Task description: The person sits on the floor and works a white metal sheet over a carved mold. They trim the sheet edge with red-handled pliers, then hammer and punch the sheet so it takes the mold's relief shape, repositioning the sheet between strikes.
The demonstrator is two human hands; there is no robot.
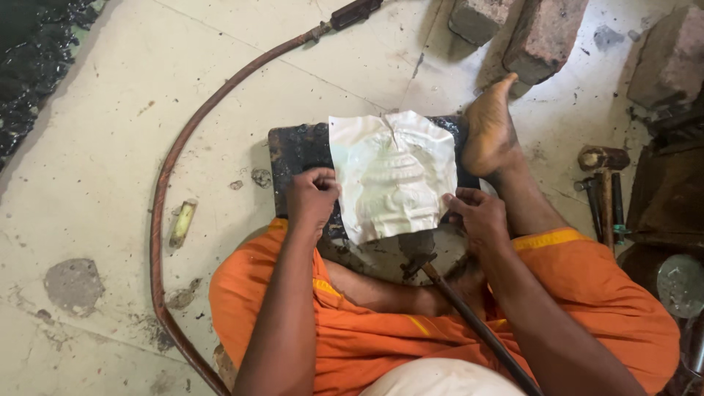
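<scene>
Embossed white metal sheet (394, 176) lying on a black pitch block (297, 147) on the floor, left hand (312, 196) fingers clamped on its left edge, right hand (478, 216) fingers pinching its right edge, hammers (603, 187) nearby

No packages, labels, signs or screens show anywhere in this view (nothing printed, boxed or lit among the things on the floor).
</scene>
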